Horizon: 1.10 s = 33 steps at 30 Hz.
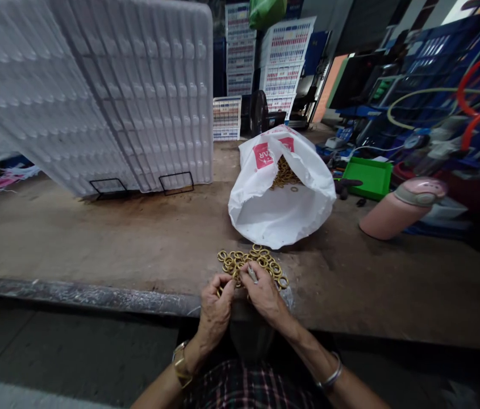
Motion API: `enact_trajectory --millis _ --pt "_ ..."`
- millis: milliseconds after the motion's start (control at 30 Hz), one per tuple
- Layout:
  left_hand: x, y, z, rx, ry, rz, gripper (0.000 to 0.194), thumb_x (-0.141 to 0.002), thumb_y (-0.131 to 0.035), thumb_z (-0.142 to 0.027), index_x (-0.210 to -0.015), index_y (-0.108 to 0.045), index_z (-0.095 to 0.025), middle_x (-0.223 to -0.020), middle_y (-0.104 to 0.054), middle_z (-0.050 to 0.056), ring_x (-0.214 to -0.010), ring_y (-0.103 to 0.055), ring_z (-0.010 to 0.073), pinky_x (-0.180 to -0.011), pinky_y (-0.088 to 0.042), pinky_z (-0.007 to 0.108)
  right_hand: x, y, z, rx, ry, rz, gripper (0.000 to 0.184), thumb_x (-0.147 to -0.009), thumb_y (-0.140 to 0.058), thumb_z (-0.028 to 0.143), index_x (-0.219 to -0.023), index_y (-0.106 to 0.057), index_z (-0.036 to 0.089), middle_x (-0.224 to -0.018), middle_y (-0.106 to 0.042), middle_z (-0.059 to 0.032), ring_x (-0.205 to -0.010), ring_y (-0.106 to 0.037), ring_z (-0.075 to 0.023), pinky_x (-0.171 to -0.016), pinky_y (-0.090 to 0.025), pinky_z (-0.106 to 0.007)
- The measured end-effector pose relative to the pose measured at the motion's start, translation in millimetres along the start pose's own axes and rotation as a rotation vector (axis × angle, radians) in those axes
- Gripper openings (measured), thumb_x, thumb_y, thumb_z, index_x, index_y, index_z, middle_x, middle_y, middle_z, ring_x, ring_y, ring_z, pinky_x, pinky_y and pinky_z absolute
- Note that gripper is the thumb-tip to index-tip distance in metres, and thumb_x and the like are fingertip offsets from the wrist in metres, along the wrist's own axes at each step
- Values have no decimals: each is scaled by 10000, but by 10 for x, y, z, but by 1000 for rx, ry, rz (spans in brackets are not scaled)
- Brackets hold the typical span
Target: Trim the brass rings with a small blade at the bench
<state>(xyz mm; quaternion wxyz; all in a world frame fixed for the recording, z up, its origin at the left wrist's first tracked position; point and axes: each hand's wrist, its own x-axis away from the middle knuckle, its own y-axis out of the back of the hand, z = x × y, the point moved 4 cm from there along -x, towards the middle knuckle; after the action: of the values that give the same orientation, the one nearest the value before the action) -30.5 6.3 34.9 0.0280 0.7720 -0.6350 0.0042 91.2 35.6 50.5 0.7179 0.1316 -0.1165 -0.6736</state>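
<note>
A heap of several small brass rings [251, 262] lies on the worn brown workbench [95, 238] close to its front edge. My left hand [216, 307] is pinched on a ring at the heap's near left side. My right hand [265, 295] is closed round a thin grey tool [251, 274] whose tip points up into the rings. Both hands meet at the near edge of the heap. A white plastic bag [280, 196] with red labels lies open behind the heap, with more brass rings [284, 173] inside it.
Stacked white moulded trays [95, 96] lean on wire stands at the back left. A pink flask [397, 210] lies on its side at the right, with a green tray [370, 177] behind it. White crates [282, 62] and blue machinery with hoses [456, 85] fill the background.
</note>
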Motion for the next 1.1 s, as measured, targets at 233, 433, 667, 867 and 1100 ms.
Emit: enact_trajectory --millis 233,433,667,867,1100 --pt "38 3 -109 -117 -149 112 138 -752 -545 -270 -721 -619 -158 -648 -586 -6 -612 -497 112 -603 -389 207 -34 15 112 163 159 178 272 -829 -394 388 -692 -515 186 -629 -512 25 -590 -448 -107 -572 -336 -222" --pt "57 -7 -71 -2 81 129 251 -760 -542 -404 -741 -583 -158 -526 -460 -48 -451 -385 67 -451 -328 182 -32 -26 60 -2 42 184 281 -812 -392 400 -634 -445 188 -566 -423 50 -534 -392 -91 -511 -321 -209" --pt "115 -47 -25 167 280 281 316 -770 -506 -496 -762 -498 -180 -558 -418 -70 -394 -343 34 -349 -263 140 -4 -56 31 -45 7 165 300 -816 -382 397 -661 -504 172 -615 -500 17 -582 -456 -103 -553 -364 -218" --pt "118 -37 -7 174 253 303 307 -800 -474 -482 -738 -469 -182 -551 -416 -72 -389 -345 30 -348 -272 132 2 -60 54 -57 32 189 305 -827 -377 392 -667 -512 171 -596 -543 8 -574 -488 -109 -558 -383 -223" --pt "144 -22 -5 210 240 290 307 -793 -489 -477 -737 -471 -175 -578 -434 -65 -413 -371 27 -364 -284 127 15 -22 30 18 66 125 252 -840 -372 322 -763 -561 174 -593 -557 14 -554 -507 -108 -538 -379 -211"
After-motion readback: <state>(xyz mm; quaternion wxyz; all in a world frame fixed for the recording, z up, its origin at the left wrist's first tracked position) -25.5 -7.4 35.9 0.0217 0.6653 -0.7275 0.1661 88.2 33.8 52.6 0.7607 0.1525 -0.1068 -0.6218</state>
